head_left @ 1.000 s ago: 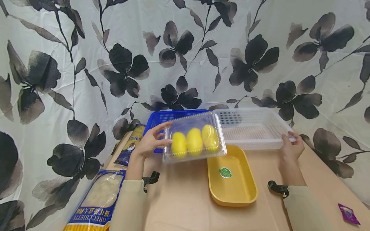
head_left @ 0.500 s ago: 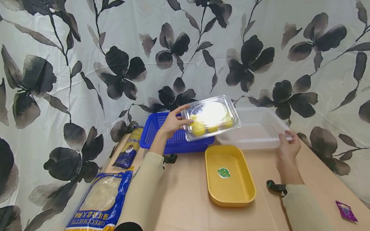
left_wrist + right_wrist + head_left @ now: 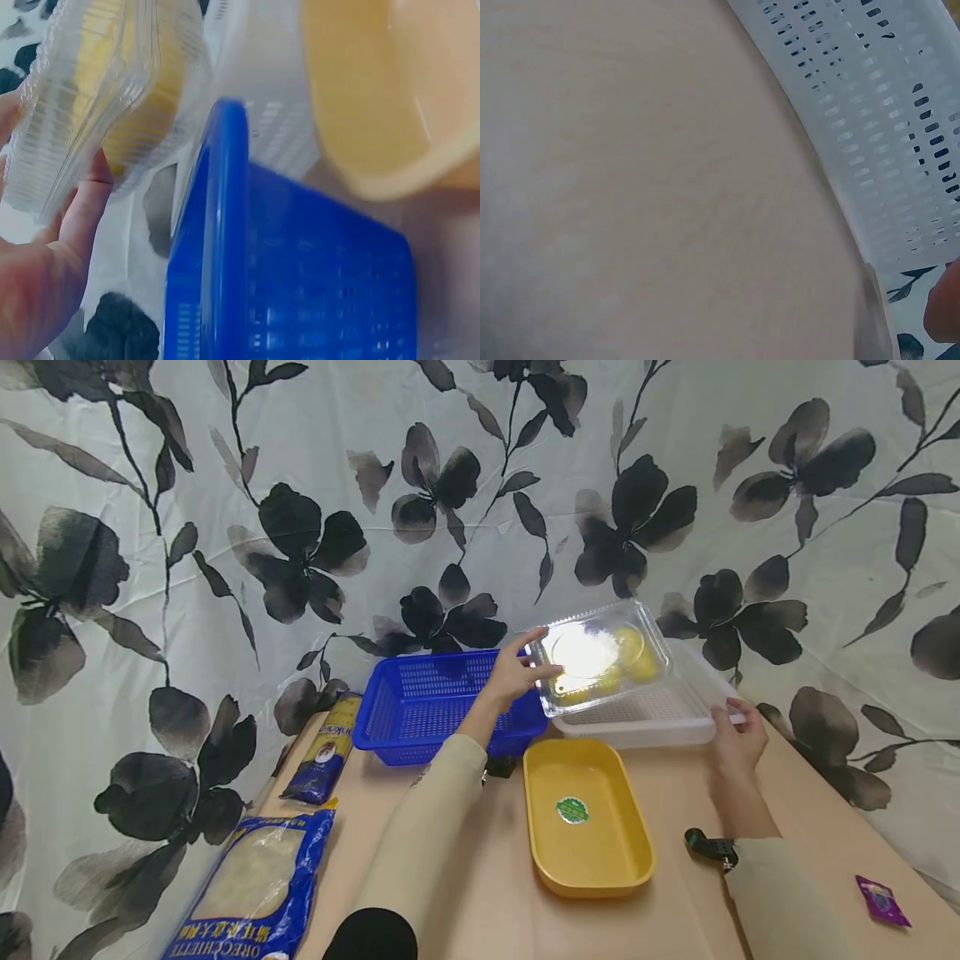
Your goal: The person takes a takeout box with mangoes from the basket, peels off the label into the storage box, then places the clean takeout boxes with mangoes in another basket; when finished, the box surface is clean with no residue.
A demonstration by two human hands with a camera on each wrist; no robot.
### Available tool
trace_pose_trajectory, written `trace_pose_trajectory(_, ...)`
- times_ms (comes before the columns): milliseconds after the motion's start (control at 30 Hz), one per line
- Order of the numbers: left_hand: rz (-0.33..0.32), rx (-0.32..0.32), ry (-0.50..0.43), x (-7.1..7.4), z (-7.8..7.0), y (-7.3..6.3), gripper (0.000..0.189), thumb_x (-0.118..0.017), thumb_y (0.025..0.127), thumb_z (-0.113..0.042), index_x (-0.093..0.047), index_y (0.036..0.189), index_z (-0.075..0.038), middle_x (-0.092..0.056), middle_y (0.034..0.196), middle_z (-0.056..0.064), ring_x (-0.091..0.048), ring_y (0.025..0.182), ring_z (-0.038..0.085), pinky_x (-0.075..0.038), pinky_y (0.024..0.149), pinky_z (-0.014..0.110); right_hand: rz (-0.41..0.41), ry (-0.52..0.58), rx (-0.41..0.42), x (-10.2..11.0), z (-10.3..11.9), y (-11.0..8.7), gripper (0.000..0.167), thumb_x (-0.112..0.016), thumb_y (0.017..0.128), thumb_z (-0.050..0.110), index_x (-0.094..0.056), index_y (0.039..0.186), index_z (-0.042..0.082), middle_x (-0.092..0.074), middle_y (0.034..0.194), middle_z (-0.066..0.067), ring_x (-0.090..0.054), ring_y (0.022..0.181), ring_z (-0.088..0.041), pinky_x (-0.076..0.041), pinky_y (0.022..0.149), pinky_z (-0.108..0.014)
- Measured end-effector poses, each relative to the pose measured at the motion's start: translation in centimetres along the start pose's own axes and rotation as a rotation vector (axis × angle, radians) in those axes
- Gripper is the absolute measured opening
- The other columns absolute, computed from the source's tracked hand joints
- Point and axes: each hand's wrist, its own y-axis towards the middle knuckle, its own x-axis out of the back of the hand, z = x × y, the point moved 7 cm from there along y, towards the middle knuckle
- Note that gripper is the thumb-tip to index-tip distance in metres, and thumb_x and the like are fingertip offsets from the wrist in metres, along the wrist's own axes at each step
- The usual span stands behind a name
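My left hand (image 3: 513, 672) grips the left end of a clear plastic clamshell box (image 3: 600, 689) with yellow, rounded fruit-like pieces (image 3: 637, 652) inside. Light glares off its lid. The box is held tilted above the left part of a white perforated basket (image 3: 637, 735). In the left wrist view, thumb and fingers pinch the edge of the clear box (image 3: 67, 142). My right hand (image 3: 738, 739) holds the white basket's front right corner, fingers over the rim. The right wrist view shows the basket's side wall (image 3: 870, 142) and only a bit of a finger (image 3: 943, 307).
Left of the white basket stands a blue perforated basket (image 3: 420, 752), under my left forearm. A yellow tray (image 3: 592, 852) with a green sticker sits in front. Two pasta bags, one upper (image 3: 322, 760) and one lower (image 3: 255, 877), lie left. A small purple packet (image 3: 882, 902) lies far right.
My left hand has carried the clear box rightward and upward, from in front of the blue basket to over the white one. The right hand stays at the white basket's corner.
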Motion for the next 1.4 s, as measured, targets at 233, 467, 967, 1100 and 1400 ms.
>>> trace_pose_trajectory(233, -0.034, -0.053, 0.125, -2.4, 0.1, 0.6, 0.072, -0.087, 0.086, -0.020, -0.056, 0.150, -0.034, -0.042, 0.162, -0.002, -0.047, 0.139, 0.040, -0.053, 0.105, 0.051, 0.005, 0.051, -0.018, 0.0, 0.1, 0.0, 0.029, -0.073, 0.097, 0.020, -0.070, 0.125, 0.021, -0.053, 0.098, 0.011, -0.048, 0.084, -0.004, -0.040, 0.063, -0.011)
trace_pose_trajectory(467, -0.064, -0.059, 0.249, -3.8, 0.3, 0.8, 0.073, -0.088, 0.085, -0.021, -0.056, 0.151, -0.028, -0.040, 0.163, 0.005, -0.043, 0.147, 0.027, -0.048, 0.113, 0.044, 0.027, 0.041, -0.014, -0.1, 0.2, -0.1, 0.030, -0.072, 0.098, 0.022, -0.068, 0.127, 0.019, -0.054, 0.095, 0.010, -0.050, 0.081, -0.004, -0.040, 0.061, -0.012)
trace_pose_trajectory(967, -0.050, -0.063, 0.377, -5.1, 0.4, 0.8, 0.074, -0.087, 0.087, -0.023, -0.055, 0.152, -0.032, -0.031, 0.168, 0.015, -0.039, 0.150, 0.038, -0.045, 0.116, 0.053, 0.028, 0.117, 0.000, -0.4, -0.2, 0.0, 0.033, -0.072, 0.097, 0.016, -0.068, 0.129, 0.014, -0.058, 0.097, 0.010, -0.053, 0.083, -0.004, -0.042, 0.063, -0.011)
trace_pose_trajectory(1100, -0.051, -0.054, 0.392, -5.3, 1.3, 0.9, 0.074, -0.088, 0.086, -0.022, -0.055, 0.151, -0.034, -0.033, 0.167, 0.014, -0.036, 0.152, 0.039, -0.042, 0.118, 0.054, 0.027, 0.117, -0.008, -0.4, -0.2, -0.2, 0.032, -0.073, 0.097, 0.017, -0.068, 0.129, 0.015, -0.057, 0.095, 0.009, -0.052, 0.082, -0.004, -0.041, 0.062, -0.012)
trace_pose_trajectory(1400, 0.007, -0.023, 0.493, -6.6, 1.7, 0.9, 0.075, -0.085, 0.089, -0.023, -0.051, 0.155, -0.035, -0.034, 0.167, 0.012, -0.034, 0.154, 0.035, -0.041, 0.120, 0.051, 0.026, 0.127, -0.063, -0.3, -0.3, -0.3, 0.032, -0.074, 0.097, 0.020, -0.068, 0.129, 0.021, -0.054, 0.100, 0.009, -0.050, 0.087, -0.006, -0.041, 0.064, -0.014)
